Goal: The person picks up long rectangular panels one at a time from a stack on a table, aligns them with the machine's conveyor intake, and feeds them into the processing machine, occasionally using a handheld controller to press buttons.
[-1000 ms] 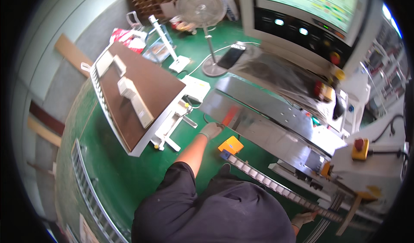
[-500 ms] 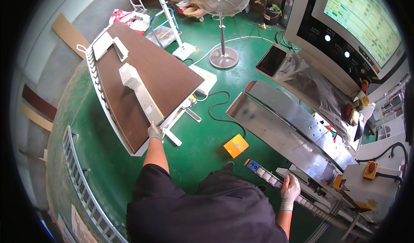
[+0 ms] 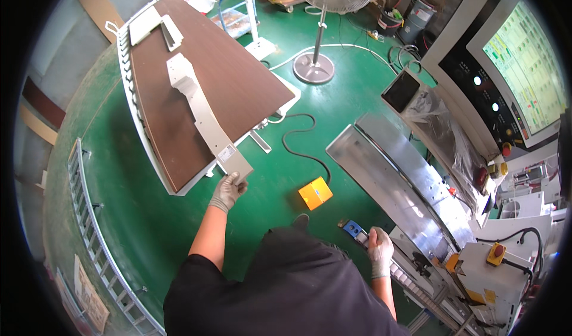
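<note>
Green floor [image 3: 179, 217] all round — left hand [image 3: 228, 190] pinches the grey bracket [image 3: 199, 106], right hand [image 3: 379, 249] clasps the machine rail [image 3: 411, 279].

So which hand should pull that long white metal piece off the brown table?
Probably the left hand: it already grips the near end of the long white metal piece lying on the brown table. The right hand is far across, holding the machine's rail.
</note>
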### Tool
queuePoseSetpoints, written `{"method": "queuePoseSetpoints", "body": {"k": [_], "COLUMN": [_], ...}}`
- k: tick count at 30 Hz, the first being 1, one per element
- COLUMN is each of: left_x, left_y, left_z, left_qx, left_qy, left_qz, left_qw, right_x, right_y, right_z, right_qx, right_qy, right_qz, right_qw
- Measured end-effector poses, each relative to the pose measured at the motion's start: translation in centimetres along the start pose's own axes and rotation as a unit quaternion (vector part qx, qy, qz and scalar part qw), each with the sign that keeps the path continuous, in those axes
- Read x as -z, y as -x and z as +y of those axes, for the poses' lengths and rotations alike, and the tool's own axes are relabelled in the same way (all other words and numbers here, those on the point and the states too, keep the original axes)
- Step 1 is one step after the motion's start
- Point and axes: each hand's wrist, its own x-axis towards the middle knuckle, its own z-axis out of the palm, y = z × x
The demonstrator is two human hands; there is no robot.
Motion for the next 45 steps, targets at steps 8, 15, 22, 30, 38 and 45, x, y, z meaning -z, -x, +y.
{"method": "queuePoseSetpoints", "body": {"k": [8, 15, 22, 30, 38, 45], "left_x": [-15.6, -25.3, -26.1, -34.6, -43.3, -48.8], "left_y": [7.7, 12.9, 9.4, 9.2, 12.2, 18.5], "left_z": [-1.6, -6.4, -10.2, -12.4, -25.3, -33.6], "left_qx": [0.026, 0.028, 0.048, 0.156, 0.322, 0.323], "left_qy": [0.063, -0.168, -0.253, -0.124, -0.271, -0.466], "left_qz": [-0.204, -0.397, -0.432, -0.375, -0.544, -0.541], "left_qw": [0.977, 0.902, 0.864, 0.905, 0.726, 0.621], "right_x": [-1.4, 0.6, 3.7, 9.2, 6.4, 4.3], "right_y": [-3.0, -2.6, 2.9, 9.4, 17.0, 22.7], "right_z": [-4.4, -12.3, -6.8, -1.4, 7.8, 11.2], "right_qx": [0.002, 0.033, -0.094, -0.177, -0.317, -0.431], "right_qy": [-0.236, -0.614, -0.69, -0.736, -0.621, -0.678], "right_qz": [-0.131, -0.214, -0.086, -0.026, 0.021, 0.192], "right_qw": [0.963, 0.759, 0.713, 0.653, 0.716, 0.564]}}
